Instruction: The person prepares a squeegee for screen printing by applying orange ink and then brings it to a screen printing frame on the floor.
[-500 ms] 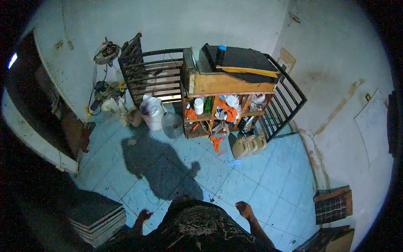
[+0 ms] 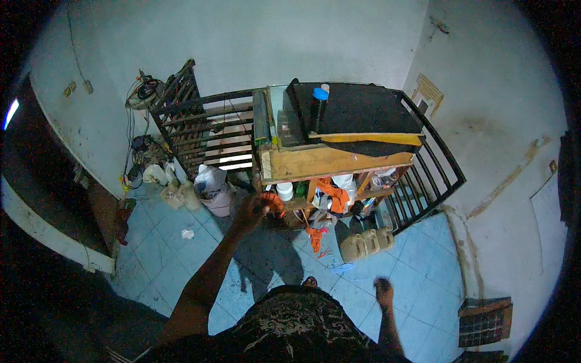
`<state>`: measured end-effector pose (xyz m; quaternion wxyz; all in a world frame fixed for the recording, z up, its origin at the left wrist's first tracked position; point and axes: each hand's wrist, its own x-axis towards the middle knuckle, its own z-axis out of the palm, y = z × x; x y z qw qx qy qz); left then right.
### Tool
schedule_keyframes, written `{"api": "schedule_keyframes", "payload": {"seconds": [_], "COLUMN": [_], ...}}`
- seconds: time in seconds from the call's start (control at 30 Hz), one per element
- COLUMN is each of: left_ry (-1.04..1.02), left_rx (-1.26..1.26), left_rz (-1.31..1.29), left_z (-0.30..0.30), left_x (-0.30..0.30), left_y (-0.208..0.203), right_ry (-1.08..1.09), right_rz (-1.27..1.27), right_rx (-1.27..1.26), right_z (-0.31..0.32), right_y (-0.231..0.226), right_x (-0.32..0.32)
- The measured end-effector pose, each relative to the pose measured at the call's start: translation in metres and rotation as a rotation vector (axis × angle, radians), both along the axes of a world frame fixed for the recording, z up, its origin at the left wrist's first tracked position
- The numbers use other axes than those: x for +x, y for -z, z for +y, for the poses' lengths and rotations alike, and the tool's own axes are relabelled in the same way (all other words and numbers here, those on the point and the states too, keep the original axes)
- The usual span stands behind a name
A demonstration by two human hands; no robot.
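The orange cloth (image 2: 275, 202) lay bunched on the lower shelf of the wooden shelf unit (image 2: 315, 163), just left of a white jar (image 2: 284, 191); it was too crumpled to judge its long axis; my left hand (image 2: 251, 212) reached at its left edge, whether gripping I could not tell; my right hand (image 2: 382, 289) hung low, blurred, holding nothing visible.

wooden shelf (image 2: 315, 163) against the wall, jugs (image 2: 366, 242) on the floor to its right, bucket (image 2: 218, 202) to its left
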<state>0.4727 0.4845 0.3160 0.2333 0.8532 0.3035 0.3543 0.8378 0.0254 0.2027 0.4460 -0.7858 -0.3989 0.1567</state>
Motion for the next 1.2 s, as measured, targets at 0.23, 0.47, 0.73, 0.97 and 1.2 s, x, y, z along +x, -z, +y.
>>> {"api": "schedule_keyframes", "payload": {"seconds": [0.23, 0.47, 0.73, 0.97, 1.2], "left_ry": [-0.126, -0.009, 0.003, 0.061, 0.076], "left_rx": [-0.032, -0.235, -0.134, -0.233, -0.198], "left_rz": [-0.282, -0.329, -0.22, -0.286, -0.346], "left_z": [0.125, 0.245, 0.294, 0.292, 0.281], "left_x": [0.167, 0.294, 0.343, 0.353, 0.356], "left_y": [-0.061, -0.102, -0.07, -0.086, -0.092], "right_ry": [-0.24, -0.276, -0.254, -0.349, -0.374], "right_rz": [-0.195, -0.298, -0.642, -0.71, -0.594], "right_rx": [0.247, 0.213, 0.032, 0.006, 0.089], "right_z": [0.368, 0.602, 0.669, 0.673, 0.683], "right_y": [-0.241, -0.321, -0.294, -0.31, -0.279], "right_x": [0.104, 0.098, 0.108, 0.099, 0.129]}}
